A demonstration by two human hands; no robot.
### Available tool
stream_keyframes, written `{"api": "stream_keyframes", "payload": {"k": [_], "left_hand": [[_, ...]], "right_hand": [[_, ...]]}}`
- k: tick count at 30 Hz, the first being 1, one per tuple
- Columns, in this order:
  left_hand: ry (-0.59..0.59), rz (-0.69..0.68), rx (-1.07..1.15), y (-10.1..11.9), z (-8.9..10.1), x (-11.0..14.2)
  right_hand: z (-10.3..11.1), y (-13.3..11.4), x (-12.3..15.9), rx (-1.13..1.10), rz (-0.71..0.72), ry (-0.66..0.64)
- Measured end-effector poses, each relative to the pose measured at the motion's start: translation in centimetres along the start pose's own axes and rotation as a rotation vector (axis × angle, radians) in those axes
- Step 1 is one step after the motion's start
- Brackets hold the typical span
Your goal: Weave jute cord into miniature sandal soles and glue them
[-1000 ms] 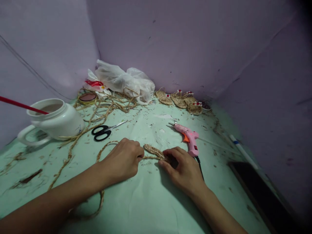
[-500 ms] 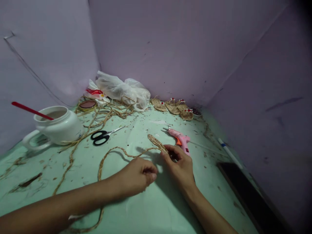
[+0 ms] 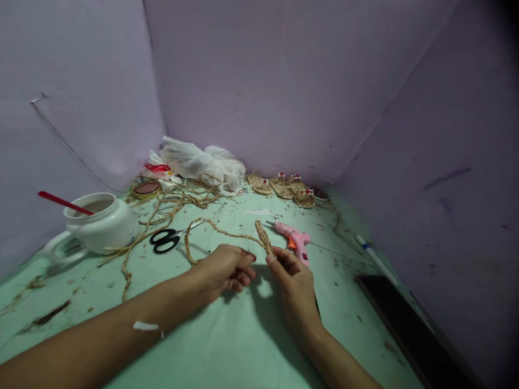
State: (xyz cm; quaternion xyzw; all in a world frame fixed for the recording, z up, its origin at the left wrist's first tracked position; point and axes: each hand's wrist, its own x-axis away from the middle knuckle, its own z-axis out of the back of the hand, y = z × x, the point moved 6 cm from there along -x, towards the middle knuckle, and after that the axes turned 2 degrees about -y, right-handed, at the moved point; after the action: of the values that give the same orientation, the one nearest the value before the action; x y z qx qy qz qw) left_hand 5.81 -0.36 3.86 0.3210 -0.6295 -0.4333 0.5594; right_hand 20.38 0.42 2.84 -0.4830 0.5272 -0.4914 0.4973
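Note:
My right hand (image 3: 294, 283) pinches a flat coil of braided straw rope (image 3: 264, 237) between thumb and fingers, holding it nearly edge-on above the table. From the coil a length of the same rope (image 3: 221, 230) loops left and drops behind my left wrist. My left hand (image 3: 229, 270) is beside the coil, apart from it, with thumb and forefinger together and the other fingers curled. Whether anything is between those fingertips I cannot make out. A pink glue gun (image 3: 294, 237) lies just beyond my right hand. Black-handled scissors (image 3: 165, 240) lie to the left, partly behind the rope.
A white mug (image 3: 99, 227) with a red stick (image 3: 65, 202) stands at left. At the back are a plastic bag (image 3: 203, 162), tangled rope (image 3: 178, 200) and coiled straw pieces with red-and-white beads (image 3: 284, 189). A dark flat board (image 3: 405, 324) and white tube (image 3: 377, 259) lie right.
My left hand has turned and risen slightly, its thumb now on top. The coil has tipped more upright in my right hand, and the trailing rope has shifted up towards the scissors.

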Motion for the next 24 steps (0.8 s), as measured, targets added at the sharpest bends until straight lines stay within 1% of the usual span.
{"api": "stream_keyframes", "payload": {"k": [2,5,9,11,13,15,17,19,21,22,23,24], "left_hand": [[-0.014,0.025,0.163,-1.2,-1.7,0.4],[-0.022,-0.019,0.359,-2.1,-3.1,0.7],[-0.052,-0.084,0.499,-2.6,-3.2,0.6],[-0.075,-0.119,0.514,-2.7,-3.0,0.5],[-0.073,-0.146,0.482,-2.7,-2.8,0.4],[-0.041,-0.143,0.416,-2.7,-2.4,0.4],[-0.007,-0.099,0.327,-2.9,-2.0,0.6],[0.009,-0.032,0.192,-3.1,-1.3,0.8],[0.030,0.024,0.025,-3.3,-0.4,1.1],[0.055,0.031,-0.053,-3.2,0.3,1.3],[0.090,0.021,-0.116,-3.0,0.9,1.4],[0.141,-0.021,-0.179,-2.5,1.6,1.6]], "right_hand": [[-0.4,0.2,0.2,-0.028,-0.025,-0.035],[-1.0,0.3,0.6,-0.040,-0.050,-0.096],[-1.3,0.3,0.8,0.001,-0.040,-0.140],[-1.4,0.2,0.9,0.042,-0.023,-0.156],[-1.5,0.2,0.9,0.092,0.001,-0.170],[-1.6,0.4,1.0,0.147,0.021,-0.190],[-1.7,0.6,0.9,0.209,0.030,-0.220],[-1.6,0.9,0.7,0.291,0.028,-0.259],[-1.1,0.9,0.3,0.400,0.030,-0.297],[-0.8,0.8,0.0,0.463,0.036,-0.310],[-0.3,0.6,-0.2,0.529,0.048,-0.317],[0.1,0.3,-0.4,0.596,0.066,-0.319]]}}
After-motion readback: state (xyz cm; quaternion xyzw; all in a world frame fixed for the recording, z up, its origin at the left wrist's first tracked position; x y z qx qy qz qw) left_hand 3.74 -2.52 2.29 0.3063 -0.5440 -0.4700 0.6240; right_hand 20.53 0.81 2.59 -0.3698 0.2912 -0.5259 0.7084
